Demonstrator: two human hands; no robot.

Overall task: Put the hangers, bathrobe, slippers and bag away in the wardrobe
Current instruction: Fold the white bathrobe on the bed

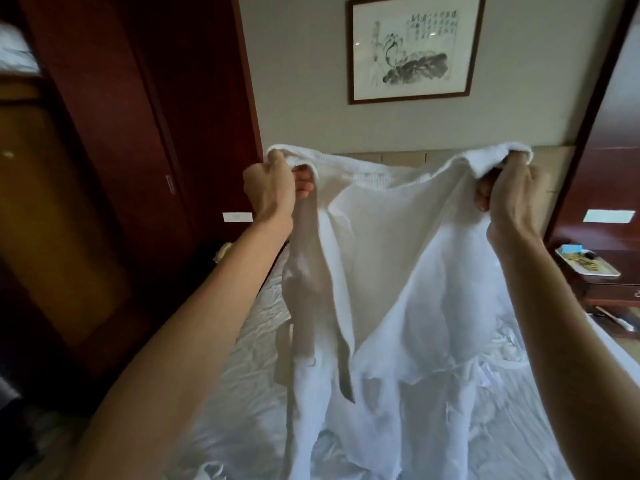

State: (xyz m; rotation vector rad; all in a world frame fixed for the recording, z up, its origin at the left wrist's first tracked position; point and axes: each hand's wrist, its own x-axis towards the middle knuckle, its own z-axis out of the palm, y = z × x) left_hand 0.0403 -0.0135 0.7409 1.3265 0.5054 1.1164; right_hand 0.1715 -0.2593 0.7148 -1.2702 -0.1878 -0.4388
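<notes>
The white bathrobe hangs spread open above the bed, held up by its shoulders. The left hand has its fingers curled tight round the left shoulder, the right hand likewise clamped on the right one. Far behind hangs a framed picture; a nightstand stands right, dark wood panels left.
</notes>
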